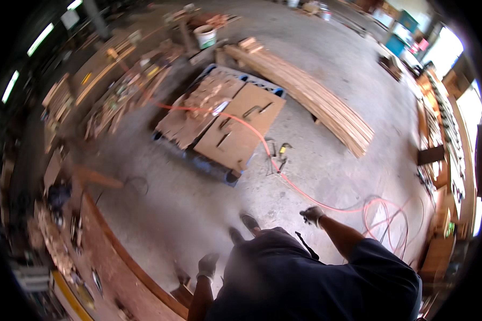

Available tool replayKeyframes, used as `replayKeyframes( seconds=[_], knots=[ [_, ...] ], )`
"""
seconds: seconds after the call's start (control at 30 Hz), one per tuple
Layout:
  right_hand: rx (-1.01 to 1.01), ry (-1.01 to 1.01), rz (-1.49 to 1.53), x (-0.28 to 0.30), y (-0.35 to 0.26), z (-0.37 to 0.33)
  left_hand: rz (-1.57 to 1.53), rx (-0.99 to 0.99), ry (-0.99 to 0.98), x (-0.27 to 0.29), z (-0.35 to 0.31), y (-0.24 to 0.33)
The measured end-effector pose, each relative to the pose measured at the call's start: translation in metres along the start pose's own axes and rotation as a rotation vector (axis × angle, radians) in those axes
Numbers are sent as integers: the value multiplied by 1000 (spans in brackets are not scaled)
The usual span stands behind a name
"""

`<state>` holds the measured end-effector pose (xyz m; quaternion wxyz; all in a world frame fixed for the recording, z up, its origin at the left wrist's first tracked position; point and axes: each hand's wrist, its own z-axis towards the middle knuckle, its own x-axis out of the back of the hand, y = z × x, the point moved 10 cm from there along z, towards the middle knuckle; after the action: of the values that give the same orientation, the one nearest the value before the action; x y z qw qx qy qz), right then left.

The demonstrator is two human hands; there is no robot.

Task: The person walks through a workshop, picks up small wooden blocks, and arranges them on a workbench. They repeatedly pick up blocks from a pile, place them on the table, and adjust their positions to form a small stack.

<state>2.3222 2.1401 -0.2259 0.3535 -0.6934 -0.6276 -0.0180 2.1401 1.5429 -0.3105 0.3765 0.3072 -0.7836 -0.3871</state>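
Right, left side first: the brown-topped bench runs along your near left, with mixed wood offcuts piled beyond it, far left. Your gloved left hand is low, near the bench edge; can't tell whether its fingers are curled or spread, or hold anything. Far side, a white bucket stands on the floor. Mid-scene is a blue pallet: rough brown sheets on its left, a smooth brown board on its right, with dark clamps lying on the board. More clamps, one with a yellow part, lie on the floor just right of it. The orange hose crosses over the pallet, runs right past your right hand and loops on the floor at near right. That hand is gloved, just nearer you than the hose; fingers look bent, can't tell if they grip anything. Long planks are stacked far right of the pallet.
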Motion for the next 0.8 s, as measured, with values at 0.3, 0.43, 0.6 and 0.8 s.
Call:
replayKeyframes(
  seconds=[0.3,0.43,0.6,0.8],
  knots=[
    [-430,-101,-352,-58,208,-203,35,554,-70,6,26,11],
    [-390,-45,-202,-90,270,-177,1143,-241,-572,-48,37,32],
    [-326,-79,-192,-89,314,-135,1218,-275,-788,-127,36,58],
    [-355,-44,47,13,321,-157,1257,-404,-712,-200,37,105]
  ],
)
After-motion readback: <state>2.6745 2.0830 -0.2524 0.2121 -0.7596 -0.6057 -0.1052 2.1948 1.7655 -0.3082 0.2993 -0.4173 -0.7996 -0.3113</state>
